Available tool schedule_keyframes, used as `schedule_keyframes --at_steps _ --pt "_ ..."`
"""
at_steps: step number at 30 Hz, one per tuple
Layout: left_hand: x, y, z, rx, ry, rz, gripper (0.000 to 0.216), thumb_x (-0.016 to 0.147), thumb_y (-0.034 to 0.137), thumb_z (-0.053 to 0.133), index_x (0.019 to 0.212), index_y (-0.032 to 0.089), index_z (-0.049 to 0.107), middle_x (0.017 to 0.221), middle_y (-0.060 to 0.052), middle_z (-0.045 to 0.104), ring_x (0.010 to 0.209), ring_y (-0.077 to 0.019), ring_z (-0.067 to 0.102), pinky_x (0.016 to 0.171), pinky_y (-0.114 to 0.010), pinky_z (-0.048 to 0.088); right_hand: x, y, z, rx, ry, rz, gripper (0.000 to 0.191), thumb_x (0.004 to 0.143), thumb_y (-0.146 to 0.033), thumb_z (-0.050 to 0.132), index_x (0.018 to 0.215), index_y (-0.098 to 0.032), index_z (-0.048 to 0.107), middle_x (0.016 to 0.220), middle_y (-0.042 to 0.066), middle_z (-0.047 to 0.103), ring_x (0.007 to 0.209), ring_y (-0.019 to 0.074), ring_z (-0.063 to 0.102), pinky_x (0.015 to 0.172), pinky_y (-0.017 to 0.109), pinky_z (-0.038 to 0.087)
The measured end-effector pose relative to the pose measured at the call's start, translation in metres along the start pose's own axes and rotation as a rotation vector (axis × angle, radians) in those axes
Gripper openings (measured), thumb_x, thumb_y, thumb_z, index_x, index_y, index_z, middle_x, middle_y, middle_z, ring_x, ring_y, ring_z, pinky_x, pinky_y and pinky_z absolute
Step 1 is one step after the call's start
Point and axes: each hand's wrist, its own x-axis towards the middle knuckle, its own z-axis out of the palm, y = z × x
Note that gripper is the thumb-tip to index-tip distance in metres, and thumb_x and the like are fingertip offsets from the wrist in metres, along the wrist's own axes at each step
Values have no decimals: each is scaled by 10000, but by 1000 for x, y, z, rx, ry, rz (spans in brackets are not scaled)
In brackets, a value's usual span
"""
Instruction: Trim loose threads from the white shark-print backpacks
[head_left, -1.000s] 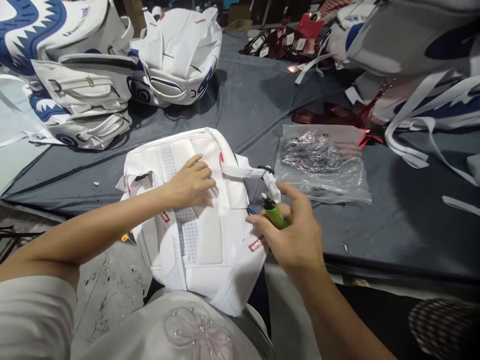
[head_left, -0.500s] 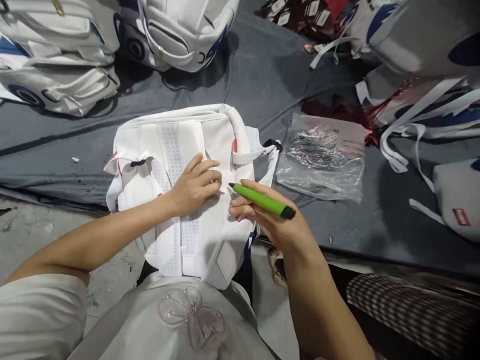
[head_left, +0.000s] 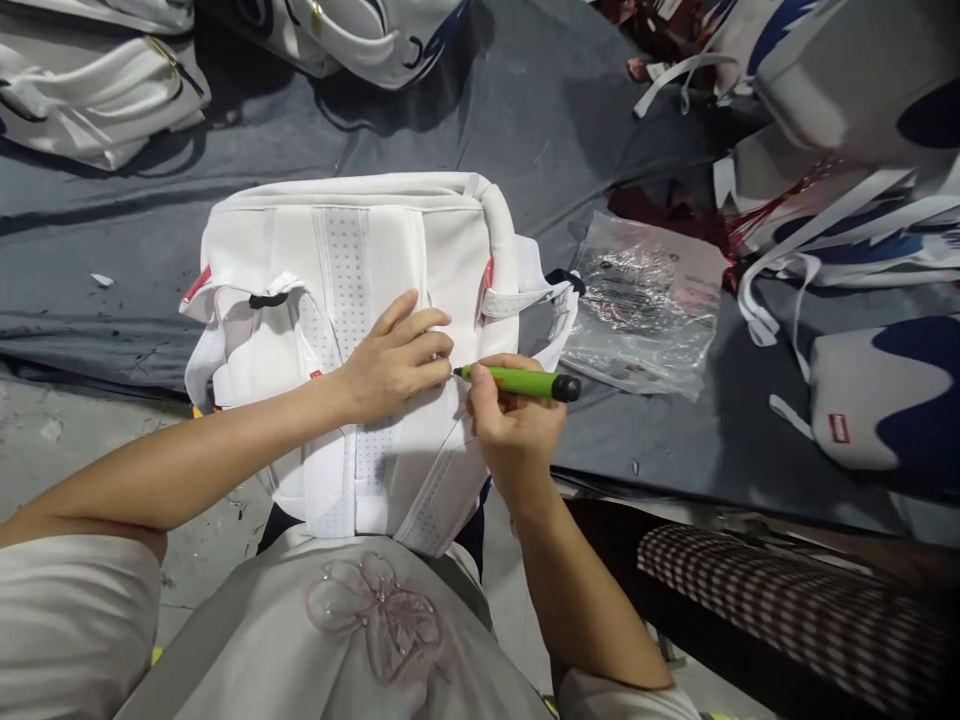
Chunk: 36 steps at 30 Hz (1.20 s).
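A white backpack lies back-panel up, partly on my lap and partly on the edge of the dark grey table. My left hand presses down on its padded back, fingers curled together. My right hand pinches a green pen with a black cap end. The pen lies nearly level, its tip touching the backpack right beside my left fingertips. A white strap with a black buckle sticks out from the backpack's right side.
A clear plastic bag with shiny contents lies right of the backpack. More white and blue backpacks and loose white straps crowd the right side and the back left. A striped seat stands lower right.
My right hand turned the green pen from upright to level and brought its tip down to the backpack by my left fingers. My view tilted down and closer.
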Motion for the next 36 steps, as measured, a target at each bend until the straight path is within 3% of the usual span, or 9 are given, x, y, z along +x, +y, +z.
schedule_keyframes --at_steps 5,11,17,25,28,31,34,36 --pt "3 2 -5 -93 -181 -91 202 1004 270 451 900 257 624 1057 5 683 1313 -187 517 1266 -492 260 -1 5 -1 -58 25 -39 153 924 -344 623 918 -196 587 628 -29 596 450 114 570 460 258 486" --pt "7 3 -8 -100 -297 -134 274 1020 259 393 925 263 649 1085 5 682 1326 -170 506 1279 -459 233 -2 5 -3 -138 42 -58 156 929 -354 610 927 -201 581 650 -24 612 446 119 573 454 263 479" --pt "7 3 -7 -39 -296 -111 276 1013 257 398 921 269 657 1077 9 677 1305 -171 507 1275 -454 228 -1 6 -2 -115 22 -39 173 936 -369 605 941 -199 573 604 -37 598 456 131 587 471 267 482" --pt "6 0 -9 23 -198 -18 179 984 236 476 913 246 640 1053 9 643 1249 -181 504 1250 -448 197 -3 9 -4 -91 -13 -45 189 943 -390 600 957 -203 576 636 -33 603 474 123 588 505 268 507" --pt "23 -10 -19 60 -285 62 189 974 234 483 873 239 643 968 11 661 1118 -196 551 1182 -465 263 -1 12 -5 -34 -19 -31 199 946 -400 590 972 -203 578 663 -26 617 497 119 598 519 259 514" --pt "53 -29 -33 96 -490 191 152 927 329 581 854 220 659 864 -6 678 939 -208 584 1038 -440 368 -2 15 -8 -24 -67 5 239 930 -432 604 987 -199 592 646 -28 620 527 131 618 509 248 505" --pt "82 -44 -45 182 -675 162 262 801 466 722 843 210 687 812 -28 706 890 -228 606 963 -422 384 -12 17 -15 5 -32 33 268 928 -441 609 1028 -192 612 674 -16 656 552 144 648 516 254 528" --pt "95 -43 -56 229 -708 106 281 764 488 747 795 214 696 788 -34 723 865 -228 623 916 -405 388 -20 16 -18 62 -31 -57 282 946 -398 596 1146 -202 621 883 40 738 706 168 717 659 306 598"
